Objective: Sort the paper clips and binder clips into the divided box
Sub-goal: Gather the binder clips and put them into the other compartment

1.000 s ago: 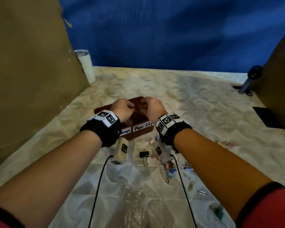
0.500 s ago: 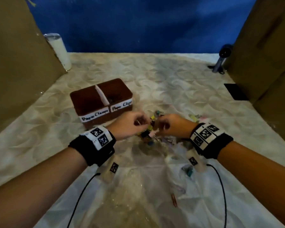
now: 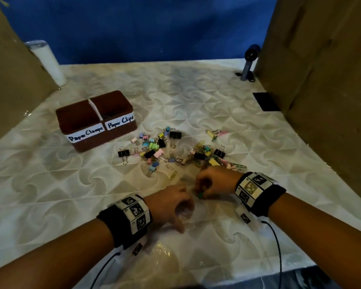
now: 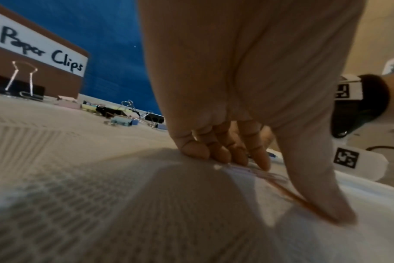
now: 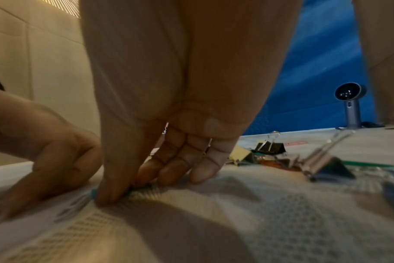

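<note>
Both hands work low on the white quilted surface (image 3: 75,184), close together at its near middle. The left hand (image 3: 167,205) has its fingertips (image 4: 216,154) and thumb pressed down on the cloth, pinching a thin orange paper clip (image 4: 290,192) that lies flat under them. The right hand (image 3: 215,182) pinches a small green clip (image 3: 200,195) against the cloth between thumb and curled fingers; whether it is a paper clip or a binder clip cannot be told.

Just beyond the hands spreads the loose pile of clips (image 3: 169,149): black, pink, yellow, green and blue binder clips mixed with coloured paper clips, in two rough clusters side by side. A few more clips (image 3: 214,133) lie apart to the far right.

The brown divided box (image 3: 121,130) stands to the far left of the pile, its left compartment labelled "Paper Clamps", its right "Paper Clips". A black binder clip (image 4: 18,89) with upright wire handles lies in front of it, between box and left hand.

Cardboard panels (image 3: 321,80) wall both sides, a blue backdrop (image 3: 144,28) closes the rear. A white tumbler (image 3: 48,61) stands at the far left corner, a small grey handheld device (image 3: 248,63) at the far right, a black square (image 3: 266,101) near it.
</note>
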The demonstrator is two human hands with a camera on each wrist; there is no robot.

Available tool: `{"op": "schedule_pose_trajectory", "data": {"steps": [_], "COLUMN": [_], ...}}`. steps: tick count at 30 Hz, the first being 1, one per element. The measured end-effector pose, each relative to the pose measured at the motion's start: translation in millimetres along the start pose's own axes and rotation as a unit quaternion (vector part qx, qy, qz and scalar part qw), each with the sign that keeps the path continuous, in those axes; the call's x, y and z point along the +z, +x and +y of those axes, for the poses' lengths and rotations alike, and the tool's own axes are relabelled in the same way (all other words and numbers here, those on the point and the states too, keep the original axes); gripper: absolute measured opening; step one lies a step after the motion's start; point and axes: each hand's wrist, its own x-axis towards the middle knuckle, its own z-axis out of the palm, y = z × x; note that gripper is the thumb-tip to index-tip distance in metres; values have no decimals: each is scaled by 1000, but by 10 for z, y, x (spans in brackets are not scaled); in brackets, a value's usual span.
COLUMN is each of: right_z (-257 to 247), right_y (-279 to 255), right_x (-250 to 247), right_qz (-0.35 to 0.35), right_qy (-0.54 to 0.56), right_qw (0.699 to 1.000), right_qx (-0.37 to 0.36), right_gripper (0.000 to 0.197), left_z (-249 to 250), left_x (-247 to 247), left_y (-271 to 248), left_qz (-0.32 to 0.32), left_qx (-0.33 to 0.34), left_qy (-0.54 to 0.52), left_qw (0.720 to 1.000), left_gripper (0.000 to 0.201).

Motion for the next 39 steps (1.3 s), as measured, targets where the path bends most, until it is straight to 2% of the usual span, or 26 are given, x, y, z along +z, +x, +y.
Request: {"op": "schedule_pose_trajectory", "data": {"steps": [3, 6, 13, 16, 19, 23, 28, 32, 39], "right_z": [48, 105, 290, 190, -6, -70, -93, -113, -51], "right_y": [-53, -88, -136, -178, -132, -29, 42, 74, -18], "right_x": [31, 33, -84, -37, 100, 114, 39, 33, 46], "right_qz": [23, 39, 139, 101, 42, 32, -8, -30, -35], "right_qy": [26, 28, 16, -7, -27, -11, -17, -38, -42], "right_qw": [999, 999, 990, 995, 998, 999, 1000, 999, 998], "right_qx": [-11, -25, -1, -21, -41, -14, 3, 13, -10], "right_gripper": [16, 18, 6, 20, 35, 30, 19, 16, 14], "left_z": [-38, -53, -115, -115, -121, -118, -151, -241, -367], "left_x": [-30, -69, -75, -82, -98, -125, -127, -153, -252], "left_y": [49, 57, 41, -10, -10, 13, 9, 10, 126], "left_qz": [-11, -21, 43, 22, 25, 27, 38, 78, 192], "left_qx": [-14, -24, -24, -27, -18, -15, -13, -35, -131], "left_qy": [-12, -11, -3, -12, 4, 18, 42, 27, -18], "left_qw": [1000, 999, 999, 999, 1000, 999, 998, 996, 972], "left_gripper": [35, 19, 22, 33, 24, 16, 18, 18, 16]}}
